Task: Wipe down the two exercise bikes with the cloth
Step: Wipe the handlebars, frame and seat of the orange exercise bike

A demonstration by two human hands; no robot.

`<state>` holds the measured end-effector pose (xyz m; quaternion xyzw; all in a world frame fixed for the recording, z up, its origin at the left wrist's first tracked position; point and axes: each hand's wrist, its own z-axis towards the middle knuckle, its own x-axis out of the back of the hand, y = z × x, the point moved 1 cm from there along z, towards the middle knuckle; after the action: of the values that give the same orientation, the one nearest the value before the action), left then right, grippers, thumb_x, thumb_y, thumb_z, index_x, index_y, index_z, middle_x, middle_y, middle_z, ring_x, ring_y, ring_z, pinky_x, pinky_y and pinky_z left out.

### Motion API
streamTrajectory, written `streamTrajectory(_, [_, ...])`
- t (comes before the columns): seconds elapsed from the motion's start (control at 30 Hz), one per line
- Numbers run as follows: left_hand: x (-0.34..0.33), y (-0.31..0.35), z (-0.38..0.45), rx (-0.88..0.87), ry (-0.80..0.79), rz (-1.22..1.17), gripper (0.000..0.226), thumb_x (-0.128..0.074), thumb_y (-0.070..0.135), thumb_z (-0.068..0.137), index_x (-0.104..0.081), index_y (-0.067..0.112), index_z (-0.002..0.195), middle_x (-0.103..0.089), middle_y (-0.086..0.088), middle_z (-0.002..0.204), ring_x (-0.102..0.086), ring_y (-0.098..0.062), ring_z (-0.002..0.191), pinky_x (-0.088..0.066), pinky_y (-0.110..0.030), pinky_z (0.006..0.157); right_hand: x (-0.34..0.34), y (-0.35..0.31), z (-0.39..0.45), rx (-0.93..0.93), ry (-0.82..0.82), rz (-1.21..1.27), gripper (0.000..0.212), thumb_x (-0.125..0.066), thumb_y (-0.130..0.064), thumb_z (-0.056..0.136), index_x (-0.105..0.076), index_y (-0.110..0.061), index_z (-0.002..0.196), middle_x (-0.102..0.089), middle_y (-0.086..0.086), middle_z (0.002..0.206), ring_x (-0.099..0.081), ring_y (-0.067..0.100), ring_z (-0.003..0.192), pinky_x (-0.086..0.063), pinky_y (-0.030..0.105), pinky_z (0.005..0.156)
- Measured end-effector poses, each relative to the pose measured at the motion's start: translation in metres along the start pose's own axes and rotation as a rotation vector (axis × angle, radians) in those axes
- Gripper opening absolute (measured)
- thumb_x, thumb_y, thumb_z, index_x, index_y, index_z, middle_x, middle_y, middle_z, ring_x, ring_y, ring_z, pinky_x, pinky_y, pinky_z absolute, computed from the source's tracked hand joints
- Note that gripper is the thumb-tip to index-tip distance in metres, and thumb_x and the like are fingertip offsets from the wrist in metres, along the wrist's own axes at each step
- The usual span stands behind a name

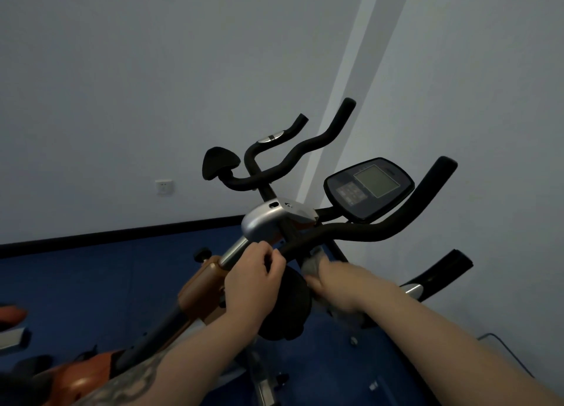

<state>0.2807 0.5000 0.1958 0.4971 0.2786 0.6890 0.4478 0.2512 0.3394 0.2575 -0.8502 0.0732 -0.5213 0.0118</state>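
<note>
An orange and black exercise bike point(198, 286) fills the lower middle of the head view, with black foam handlebars point(360, 231), a silver stem cover point(265, 219) and a dark console point(370, 189). My left hand point(253, 279) grips the near end of the handlebar beside the silver post. My right hand point(332, 280), blurred, presses a grey cloth point(314, 260) against the bar's underside near a round black pad point(287, 308). Handlebars of a second bike point(293, 158) rise behind, close to the wall.
A pale wall with a white socket point(164, 187) stands behind, edged by a black skirting point(122, 233). The floor point(91, 283) is blue. Another black grip point(439, 276) pokes in at right, and a cable point(503, 347) trails on the floor.
</note>
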Motion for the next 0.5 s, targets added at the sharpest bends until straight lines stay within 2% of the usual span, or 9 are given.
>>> streamTrajectory(0.07, [0.000,0.002,0.000,-0.009,0.009,0.012,0.024,-0.044,0.041,0.089,-0.044,0.033,0.066,-0.049,0.008,0.063,-0.053,-0.004,0.064,-0.039,-0.018,0.048,0.003,-0.004,0.009,0.022,0.067,0.131,0.057,-0.037,-0.048,0.101,-0.033,-0.007,0.141,-0.060,0.016,0.123,-0.058,0.029,0.108,-0.045,0.037,0.088])
streamTrajectory(0.1, [0.001,0.002,-0.001,-0.010,0.014,0.016,0.025,-0.043,0.042,0.089,-0.043,0.033,0.066,-0.048,0.008,0.063,-0.053,-0.004,0.064,-0.038,-0.018,0.047,0.000,-0.001,0.006,0.031,0.079,0.109,0.059,-0.035,-0.049,0.102,-0.029,-0.007,0.143,-0.060,0.016,0.121,-0.058,0.029,0.105,-0.045,0.037,0.085])
streamTrajectory(0.17, [0.001,0.002,-0.002,-0.009,0.010,0.029,0.026,-0.042,0.043,0.090,-0.043,0.032,0.066,-0.048,0.008,0.063,-0.053,-0.003,0.064,-0.032,-0.016,0.045,-0.014,0.015,-0.011,0.049,0.061,-0.051,0.065,-0.031,-0.051,0.101,-0.018,-0.008,0.149,-0.062,0.010,0.102,-0.059,0.026,0.089,-0.043,0.036,0.074])
streamTrajectory(0.23, [0.001,0.000,-0.001,-0.009,0.003,0.027,0.025,-0.041,0.043,0.089,-0.043,0.032,0.067,-0.049,0.007,0.064,-0.053,-0.003,0.064,-0.031,-0.015,0.046,-0.025,0.026,-0.024,0.071,0.037,-0.177,0.066,-0.029,-0.055,0.099,-0.019,-0.010,0.147,-0.054,0.000,0.084,-0.053,0.020,0.075,-0.040,0.035,0.068])
streamTrajectory(0.27, [0.000,0.000,-0.001,-0.003,0.002,0.021,0.025,-0.041,0.043,0.089,-0.044,0.032,0.067,-0.049,0.007,0.064,-0.053,-0.004,0.063,-0.032,-0.016,0.046,-0.023,0.027,-0.022,0.076,0.025,-0.205,0.063,-0.029,-0.055,0.099,-0.025,-0.011,0.144,-0.054,0.000,0.086,-0.053,0.020,0.075,-0.041,0.035,0.068])
streamTrajectory(0.33, [0.000,0.000,0.000,0.002,0.008,0.015,0.024,-0.042,0.042,0.089,-0.044,0.032,0.067,-0.049,0.007,0.064,-0.053,-0.003,0.064,-0.037,-0.017,0.046,-0.010,0.013,-0.008,0.064,0.026,-0.200,0.050,-0.030,-0.050,0.101,-0.040,-0.015,0.135,-0.058,0.011,0.109,-0.057,0.028,0.093,-0.046,0.037,0.078])
streamTrajectory(0.4, [-0.001,0.001,0.001,-0.004,0.016,0.006,0.024,-0.044,0.040,0.089,-0.044,0.031,0.066,-0.048,0.007,0.062,-0.053,-0.003,0.065,-0.042,-0.013,0.056,-0.003,-0.004,0.007,0.034,0.103,-0.079,0.047,-0.029,-0.049,0.103,-0.045,-0.016,0.131,-0.056,0.015,0.123,-0.057,0.031,0.107,-0.047,0.042,0.088])
streamTrajectory(0.43, [0.000,0.002,0.000,-0.005,0.017,0.007,0.025,-0.044,0.039,0.089,-0.044,0.031,0.066,-0.048,0.007,0.062,-0.053,-0.002,0.065,-0.042,-0.014,0.055,-0.006,-0.006,0.010,0.012,0.150,-0.018,0.050,-0.028,-0.051,0.102,-0.043,-0.014,0.133,-0.058,0.014,0.122,-0.057,0.031,0.107,-0.047,0.041,0.088])
streamTrajectory(0.5, [0.001,0.002,-0.001,-0.003,0.016,0.029,0.025,-0.044,0.039,0.090,-0.044,0.031,0.066,-0.048,0.007,0.062,-0.053,-0.002,0.064,-0.034,-0.018,0.046,-0.014,-0.001,-0.001,0.018,0.205,-0.061,0.051,-0.028,-0.051,0.102,-0.037,-0.011,0.133,-0.062,0.012,0.112,-0.059,0.029,0.097,-0.045,0.037,0.077])
